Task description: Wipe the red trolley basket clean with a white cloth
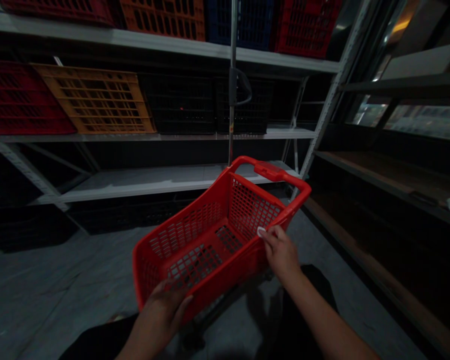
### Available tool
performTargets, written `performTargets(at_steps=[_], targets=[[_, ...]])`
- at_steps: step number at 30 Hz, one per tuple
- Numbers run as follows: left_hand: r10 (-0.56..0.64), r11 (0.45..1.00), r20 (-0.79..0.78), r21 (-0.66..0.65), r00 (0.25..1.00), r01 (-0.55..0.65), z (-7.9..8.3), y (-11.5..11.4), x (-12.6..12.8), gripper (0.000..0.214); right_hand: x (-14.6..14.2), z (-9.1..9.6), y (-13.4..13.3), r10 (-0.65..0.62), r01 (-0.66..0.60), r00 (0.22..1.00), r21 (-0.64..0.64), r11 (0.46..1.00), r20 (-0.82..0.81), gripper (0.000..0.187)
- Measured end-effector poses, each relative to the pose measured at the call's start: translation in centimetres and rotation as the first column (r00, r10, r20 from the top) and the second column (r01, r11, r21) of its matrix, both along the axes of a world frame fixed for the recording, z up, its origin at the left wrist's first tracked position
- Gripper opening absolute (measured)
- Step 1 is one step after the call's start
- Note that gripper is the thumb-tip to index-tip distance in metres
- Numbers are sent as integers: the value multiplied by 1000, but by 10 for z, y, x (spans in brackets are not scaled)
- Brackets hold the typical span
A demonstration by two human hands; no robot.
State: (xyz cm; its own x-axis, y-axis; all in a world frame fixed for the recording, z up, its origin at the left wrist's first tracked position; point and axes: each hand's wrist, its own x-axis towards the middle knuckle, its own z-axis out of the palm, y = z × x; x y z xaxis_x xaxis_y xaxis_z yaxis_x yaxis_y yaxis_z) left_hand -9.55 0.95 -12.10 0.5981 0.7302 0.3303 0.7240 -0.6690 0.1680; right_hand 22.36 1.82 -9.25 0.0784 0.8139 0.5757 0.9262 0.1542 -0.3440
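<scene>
A red plastic shopping cart [213,230] with a slotted basket stands in front of me, its handle turned to the far right. Over its near left rim lies my left hand [159,310], the fingers inside the basket and the thumb outside. My right hand [281,252] is at the near side rim, closer to the handle. Between its thumb and fingers it pinches a small white piece [261,231], maybe a folded wipe or cloth, at the rim. Most of that piece is hidden by the fingers. No goods show inside the basket.
White metal shelving [142,182] runs behind the cart, with a yellow crate [101,100], a red crate [22,100] and black crates [180,105]. A metal pole [232,50] rises behind the cart. Dark shelves [390,175] stand at right. The floor [30,285] is grey.
</scene>
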Motion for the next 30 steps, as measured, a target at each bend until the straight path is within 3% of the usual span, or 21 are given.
performTargets(at_steps=[3, 6, 9, 13, 16, 20, 27, 30], targets=[[37, 996, -48, -80, 998, -41, 5, 0, -1, 32, 18, 10, 6, -78, 78, 997, 17, 997, 2, 26], [111, 986, -66, -115, 992, -118, 17, -1, 12, 32, 17, 12, 5, -60, 59, 998, 14, 998, 18, 27], [141, 986, -52, -84, 989, -145, 33, 1, 48, 48, 6, 9, 1, -42, 42, 999, 5, 999, 27, 28], [212, 974, -86, -57, 973, -218, 47, 14, 110, 40, -11, 3, -1, -14, 15, 999, -27, 1000, 41, 29], [223, 973, -92, -43, 970, -228, 44, 29, 137, 33, -24, -1, -2, 24, -20, 998, -56, 998, 61, 30], [222, 973, -87, -40, 971, -226, 30, 43, 140, 30, -27, -1, 1, 72, -65, 994, -78, 995, 87, 31], [212, 976, -39, -34, 976, -213, 13, 49, 133, 32, 22, 21, 16, -193, 197, 975, -34, 980, 106, 28], [221, 975, -22, -23, 975, -222, 11, 49, 135, 32, 16, 21, 14, -186, 197, 973, -63, 978, 139, 29]])
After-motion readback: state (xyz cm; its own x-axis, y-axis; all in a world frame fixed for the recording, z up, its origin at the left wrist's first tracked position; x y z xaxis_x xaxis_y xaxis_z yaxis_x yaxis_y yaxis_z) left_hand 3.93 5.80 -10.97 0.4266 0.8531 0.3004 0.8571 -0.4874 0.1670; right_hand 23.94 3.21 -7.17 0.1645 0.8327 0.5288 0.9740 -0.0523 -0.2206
